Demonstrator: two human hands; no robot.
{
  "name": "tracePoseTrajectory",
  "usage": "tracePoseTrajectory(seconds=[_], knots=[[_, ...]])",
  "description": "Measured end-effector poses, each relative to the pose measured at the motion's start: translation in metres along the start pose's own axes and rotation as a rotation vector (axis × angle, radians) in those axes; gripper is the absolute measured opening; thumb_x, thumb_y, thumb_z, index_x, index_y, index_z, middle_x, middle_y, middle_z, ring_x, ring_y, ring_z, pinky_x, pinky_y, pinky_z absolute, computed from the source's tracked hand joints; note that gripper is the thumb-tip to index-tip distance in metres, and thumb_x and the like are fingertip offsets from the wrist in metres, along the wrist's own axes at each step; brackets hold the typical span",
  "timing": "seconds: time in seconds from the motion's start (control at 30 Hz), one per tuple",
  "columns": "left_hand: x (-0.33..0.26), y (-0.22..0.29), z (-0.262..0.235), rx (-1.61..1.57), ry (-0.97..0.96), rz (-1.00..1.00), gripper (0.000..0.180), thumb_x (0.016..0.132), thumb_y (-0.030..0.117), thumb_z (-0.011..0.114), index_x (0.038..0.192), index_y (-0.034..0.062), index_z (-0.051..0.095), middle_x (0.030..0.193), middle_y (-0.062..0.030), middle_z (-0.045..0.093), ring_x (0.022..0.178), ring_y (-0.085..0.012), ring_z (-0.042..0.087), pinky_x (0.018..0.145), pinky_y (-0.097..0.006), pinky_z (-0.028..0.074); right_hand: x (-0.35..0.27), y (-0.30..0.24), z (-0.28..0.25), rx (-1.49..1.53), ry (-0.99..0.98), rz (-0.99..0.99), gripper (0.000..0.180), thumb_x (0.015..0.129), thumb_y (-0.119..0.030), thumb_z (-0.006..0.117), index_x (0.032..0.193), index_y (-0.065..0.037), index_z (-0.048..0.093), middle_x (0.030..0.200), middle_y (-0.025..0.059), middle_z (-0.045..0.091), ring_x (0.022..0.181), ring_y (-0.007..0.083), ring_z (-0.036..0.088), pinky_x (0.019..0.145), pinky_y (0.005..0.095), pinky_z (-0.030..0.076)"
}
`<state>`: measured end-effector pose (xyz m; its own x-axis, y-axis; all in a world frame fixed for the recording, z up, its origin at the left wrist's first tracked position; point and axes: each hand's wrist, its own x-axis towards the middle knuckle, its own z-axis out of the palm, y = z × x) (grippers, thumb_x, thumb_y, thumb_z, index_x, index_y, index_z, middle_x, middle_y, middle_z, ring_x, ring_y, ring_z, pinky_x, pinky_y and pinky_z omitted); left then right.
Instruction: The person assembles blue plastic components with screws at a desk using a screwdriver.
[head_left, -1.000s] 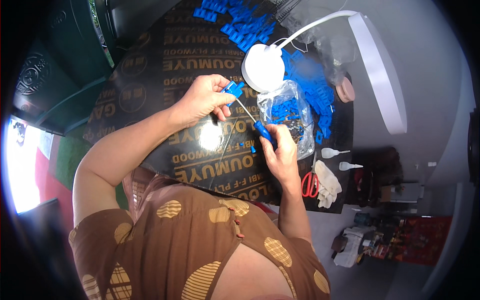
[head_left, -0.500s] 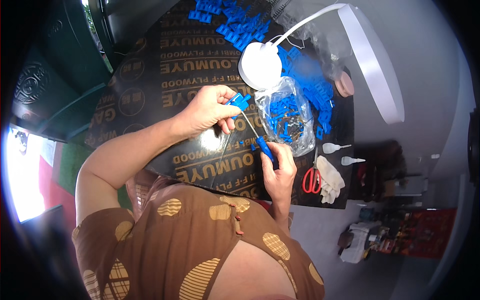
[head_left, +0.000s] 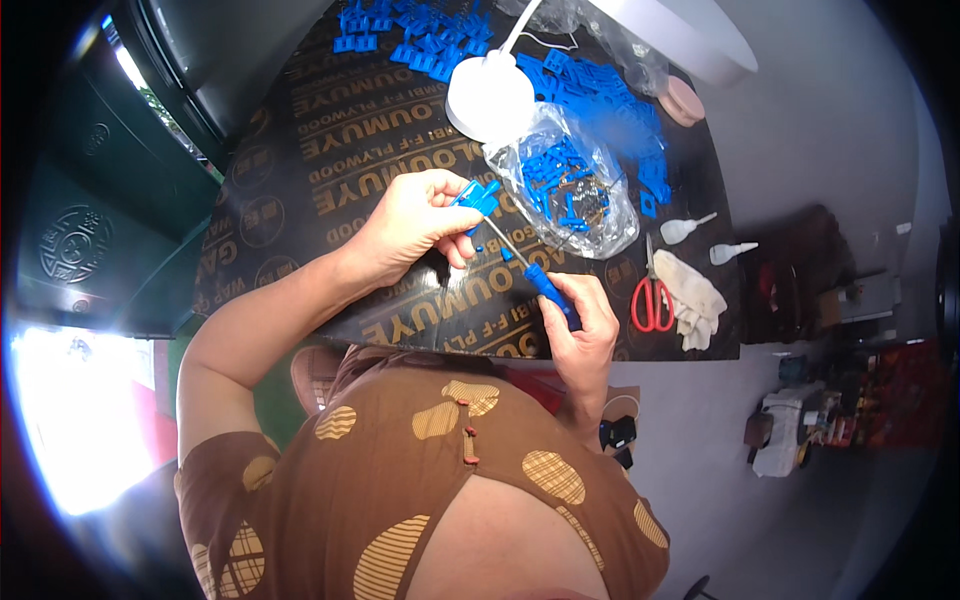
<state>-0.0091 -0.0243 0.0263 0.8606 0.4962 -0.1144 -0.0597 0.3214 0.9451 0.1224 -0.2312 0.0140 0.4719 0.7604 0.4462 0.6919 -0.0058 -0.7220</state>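
Note:
Over the near part of the table, my left hand pinches a small blue plastic part between thumb and fingers. My right hand is closed round the blue handle of a screwdriver. Its thin metal shaft slants up and left, and its tip meets the blue part by my left thumb; the exact contact point is hidden. A few tiny blue pieces lie on the table just under the shaft. Beyond my hands sits an opened clear plastic bag holding small blue pieces and dark metal bits.
Dark printed plywood forms the tabletop. A white lamp stands behind the bag, among heaps of blue plastic parts. To the right lie red-handled scissors, a whitish cloth, two white nozzle bottles and a pink round object.
The whole view has shifted, so the lamp and bag appear higher and the scissors farther right. Both hands keep their grips; the screwdriver handle has swung slightly rightward in the picture.

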Motion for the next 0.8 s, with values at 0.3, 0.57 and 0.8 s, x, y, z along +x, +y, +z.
tracePoseTrajectory(seconds=[0.3,0.57,0.8], knots=[[-0.025,-0.01,0.018,0.03,0.048,0.005,0.028,0.085,0.006,0.063,0.107,-0.0083,0.054,0.077,-0.0078,0.061,0.057,-0.0094,0.06,0.048,-0.021,0.052,-0.021,-0.001,-0.008,0.039,0.033,0.013,0.027,0.078,0.004,0.067,0.104,0.002,0.061,0.089,0.0128,0.061,0.074,0.022,0.062,0.065,0.0297,0.049],[-0.04,-0.029,0.028,-0.041,0.157,0.082,0.028,0.088,0.007,0.06,0.11,-0.0082,0.052,0.072,-0.0065,0.06,0.054,-0.008,0.057,0.045,-0.019,0.048,-0.028,0.009,-0.005,0.066,-0.002,-0.033,0.023,0.078,0.004,0.068,0.098,0.001,0.059,0.086,0.0141,0.062,0.072,0.0232,0.063,0.064,0.0304,0.049],[-0.045,-0.037,0.031,-0.02,0.235,0.107,0.027,0.088,0.006,0.059,0.11,-0.0082,0.052,0.072,-0.0061,0.059,0.052,-0.008,0.056,0.045,-0.019,0.047,-0.025,0.013,-0.004,0.06,-0.038,-0.081,0.021,0.078,0.004,0.067,0.097,0.002,0.059,0.088,0.0149,0.063,0.074,0.0263,0.063,0.065,0.0319,0.05]])
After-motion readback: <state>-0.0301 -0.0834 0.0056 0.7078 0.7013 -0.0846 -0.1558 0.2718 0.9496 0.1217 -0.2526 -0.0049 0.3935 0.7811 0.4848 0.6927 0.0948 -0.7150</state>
